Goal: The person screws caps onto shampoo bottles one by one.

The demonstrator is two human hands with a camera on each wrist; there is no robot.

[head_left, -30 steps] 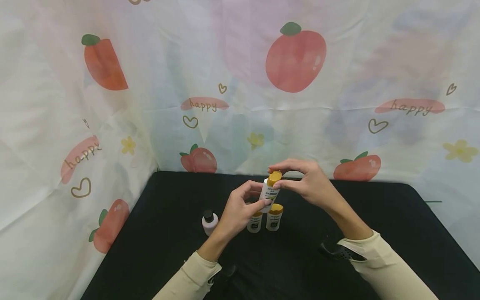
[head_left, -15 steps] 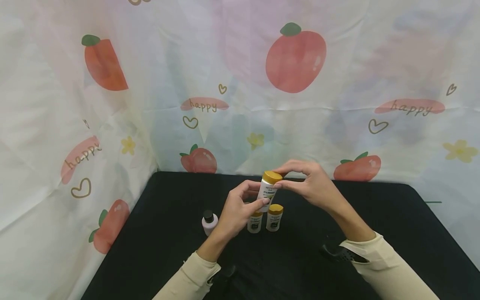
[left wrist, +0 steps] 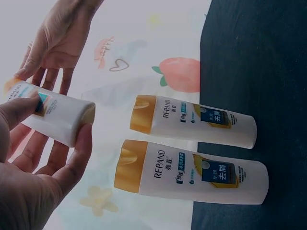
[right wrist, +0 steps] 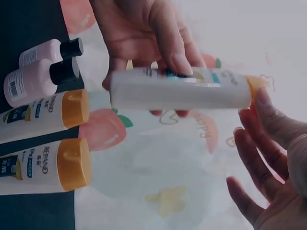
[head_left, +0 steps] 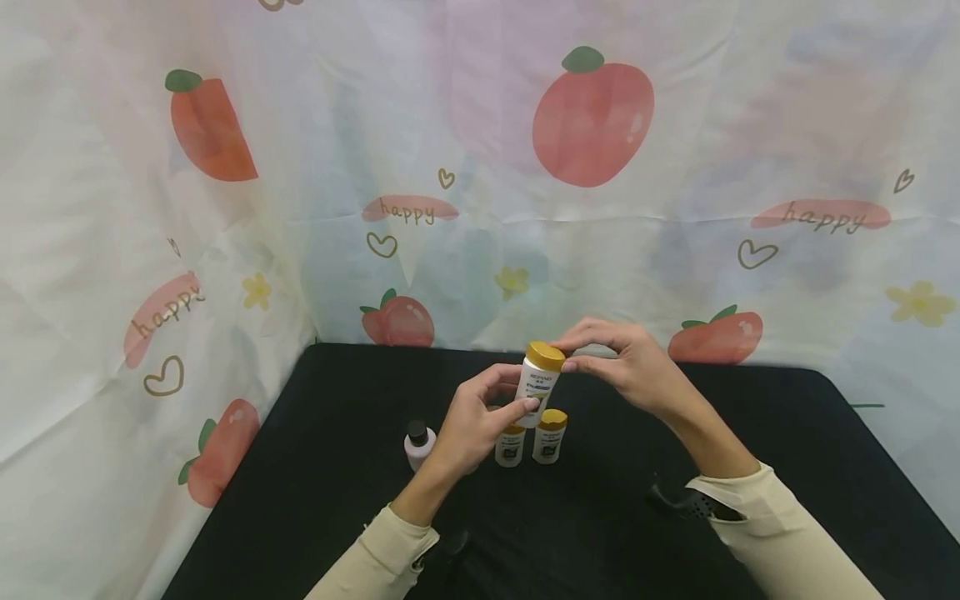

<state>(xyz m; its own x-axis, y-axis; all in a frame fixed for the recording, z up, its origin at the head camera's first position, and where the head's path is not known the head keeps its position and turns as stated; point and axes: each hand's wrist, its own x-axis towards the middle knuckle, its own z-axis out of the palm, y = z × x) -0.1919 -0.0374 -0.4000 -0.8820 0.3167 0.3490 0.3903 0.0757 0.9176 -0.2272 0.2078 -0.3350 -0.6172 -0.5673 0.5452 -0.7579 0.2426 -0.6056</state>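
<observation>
My left hand [head_left: 480, 412] holds a white shampoo bottle [head_left: 536, 387] by its body, above the table and tilted slightly right in the head view. The thumb lies across its label. My right hand [head_left: 633, 367] pinches the right edge of the bottle's gold cap [head_left: 545, 356] with thumb and index finger. The other right fingers [right wrist: 244, 199] stay off the bottle in the right wrist view. The cap sits on the bottle. Two similar shampoo bottles, a left one [head_left: 509, 446] and a right one [head_left: 550, 437], stand upright below the held one.
Left of the shampoo bottles stands a pink bottle with a black cap [head_left: 420, 443]. A second pink bottle [right wrist: 41, 53] shows in the right wrist view. Black cloth covers the table [head_left: 600, 525], and a printed curtain [head_left: 480, 275] hangs behind and at the left.
The held bottle has turned so its label and cap face the head camera more fully. My right fingers have shifted right, from over the cap to its right edge. The left hand barely moves.
</observation>
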